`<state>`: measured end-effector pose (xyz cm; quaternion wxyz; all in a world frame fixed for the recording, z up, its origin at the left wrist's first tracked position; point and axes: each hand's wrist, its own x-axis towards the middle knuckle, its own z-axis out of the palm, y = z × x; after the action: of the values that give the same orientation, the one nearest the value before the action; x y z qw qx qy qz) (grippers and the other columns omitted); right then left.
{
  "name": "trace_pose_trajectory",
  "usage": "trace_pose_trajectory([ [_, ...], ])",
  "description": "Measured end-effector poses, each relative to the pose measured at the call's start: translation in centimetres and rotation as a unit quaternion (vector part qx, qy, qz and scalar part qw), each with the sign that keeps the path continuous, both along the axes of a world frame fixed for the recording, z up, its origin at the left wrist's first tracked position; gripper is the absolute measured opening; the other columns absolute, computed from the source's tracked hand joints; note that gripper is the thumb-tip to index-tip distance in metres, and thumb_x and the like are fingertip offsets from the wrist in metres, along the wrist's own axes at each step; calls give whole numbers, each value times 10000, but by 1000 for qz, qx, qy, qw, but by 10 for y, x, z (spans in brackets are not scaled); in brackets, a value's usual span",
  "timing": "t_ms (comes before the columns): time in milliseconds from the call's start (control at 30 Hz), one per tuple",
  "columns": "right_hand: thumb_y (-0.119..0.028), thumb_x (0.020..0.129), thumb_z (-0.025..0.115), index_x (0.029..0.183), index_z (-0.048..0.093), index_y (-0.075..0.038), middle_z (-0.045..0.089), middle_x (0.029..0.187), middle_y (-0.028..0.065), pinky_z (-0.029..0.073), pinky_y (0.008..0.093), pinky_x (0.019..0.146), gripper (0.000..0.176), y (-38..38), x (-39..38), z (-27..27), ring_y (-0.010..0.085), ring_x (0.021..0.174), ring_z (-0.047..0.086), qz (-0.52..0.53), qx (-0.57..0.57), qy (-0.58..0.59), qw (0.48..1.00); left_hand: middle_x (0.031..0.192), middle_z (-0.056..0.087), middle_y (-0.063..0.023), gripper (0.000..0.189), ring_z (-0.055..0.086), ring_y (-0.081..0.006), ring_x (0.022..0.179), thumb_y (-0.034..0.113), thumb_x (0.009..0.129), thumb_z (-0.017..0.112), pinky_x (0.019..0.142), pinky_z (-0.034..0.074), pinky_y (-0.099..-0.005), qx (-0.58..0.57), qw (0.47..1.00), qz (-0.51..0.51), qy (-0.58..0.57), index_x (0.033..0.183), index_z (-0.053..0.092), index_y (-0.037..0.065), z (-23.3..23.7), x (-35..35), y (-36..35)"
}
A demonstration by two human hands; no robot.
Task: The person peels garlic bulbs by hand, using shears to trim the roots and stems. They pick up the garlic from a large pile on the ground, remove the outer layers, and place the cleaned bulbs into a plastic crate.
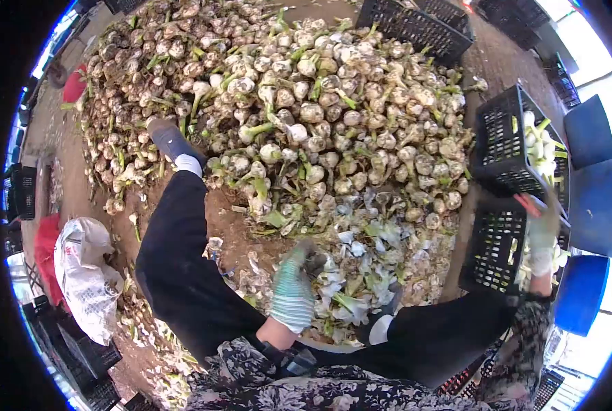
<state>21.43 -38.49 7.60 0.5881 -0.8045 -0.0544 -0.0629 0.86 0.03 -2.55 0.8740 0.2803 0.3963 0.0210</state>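
**A:** The garlic pile (319,103) dominates this one: a huge mound of dirty bulbs with green stalks, spread over the dirt floor across the whole top half of the view.

**B:** And right at its near edge sits the heap of peelings (367,267), pale skins and cut leaves lying between the person's legs.

**A:** The left leg (176,253), in dark trousers, stretches up and away to the left, and its shoe (169,137) rests against the bulbs.

**B:** Over on the right there are two black crates. The upper crate (501,147) is tilted and has cleaned white garlic (542,147) showing inside. The lower crate (491,250) stands just beneath it, touching or nearly so, with more pale bulbs in it.

**A:** A third, far crate (415,27) lies at the top beyond the pile. Blue containers (597,205) line the right edge, just beside the two crates.

**B:** On the left is a white sack (83,274), crumpled on the ground, well apart from the pile's centre.

**A:** Now the hands. The left hand (293,291), in a green-striped glove, is down over the peelings with its fingers curled tight around a dark object (314,260).

**B:** The right hand (542,236), in a pale glove with red fingertips, is out over the lower crate's far rim.

**A:** Is it open, or holding something?

**B:** It's smeared with blur, so I can't tell whether those fingers are spread or gripping a bulb.
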Motion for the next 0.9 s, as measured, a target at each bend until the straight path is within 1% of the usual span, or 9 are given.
trace_pose_trajectory([
  [67,-158,777,619,1165,505,-54,546,1120,112,445,309,838,417,111,10,-12,205,956,561,43,-417,-2,908,963,578,-62,349,548,-212,844,306,795,559,784,419,-346,-21,1000,-9,15,1048,549,65,3,5,0],
  [100,-272,731,669,1132,528,-46,558,1117,126,424,276,837,482,145,15,-42,187,963,565,72,-200,220,952,977,562,-49,331,539,-183,847,274,824,538,783,429,-322,-22,999,-23,14,1075,538,59,4,6,0],
  [167,-140,762,624,1204,416,39,544,1122,180,422,308,852,520,201,27,-127,243,993,557,240,-303,252,887,1008,536,-31,322,524,-144,867,226,866,494,780,436,-278,-17,998,-43,45,1127,513,39,12,10,3],
  [367,-270,735,624,934,581,33,586,1001,211,464,363,734,365,310,31,-279,314,916,579,57,-427,309,848,1049,526,-31,327,541,-147,879,169,861,493,728,476,-261,9,997,-67,45,1167,483,52,-2,9,9],
  [433,-259,760,598,928,583,23,592,990,205,462,326,714,328,305,15,-228,290,892,592,92,-416,295,855,1064,521,-27,347,547,-135,874,166,855,514,709,480,-250,-16,997,-65,49,1182,473,58,8,8,10],
  [533,-235,810,578,977,583,-25,615,910,109,460,281,673,268,261,-1,-196,179,816,585,228,288,345,864,1117,504,-97,505,522,-185,951,317,844,524,820,432,-341,32,996,-82,20,1230,404,14,14,9,8],
  [600,-261,806,600,986,570,-19,594,852,50,453,258,685,304,256,-26,-80,123,839,555,239,-25,493,836,1123,489,-98,550,514,-191,962,384,848,503,803,438,-364,-26,993,-112,32,1266,363,54,21,11,8],
  [700,-286,814,594,988,506,47,580,985,113,480,264,758,386,218,-73,-54,205,847,602,325,27,426,844,1127,488,-106,577,522,-227,975,409,821,534,779,472,-391,-245,944,-192,-109,1256,369,67,29,9,2],
  [900,-244,786,635,1157,440,25,558,1002,130,478,298,783,499,193,-134,-22,225,917,577,213,230,438,843,1158,471,-98,573,498,-208,1035,318,808,582,858,450,-389,-161,940,-255,-160,1260,354,49,63,-9,-9],
])
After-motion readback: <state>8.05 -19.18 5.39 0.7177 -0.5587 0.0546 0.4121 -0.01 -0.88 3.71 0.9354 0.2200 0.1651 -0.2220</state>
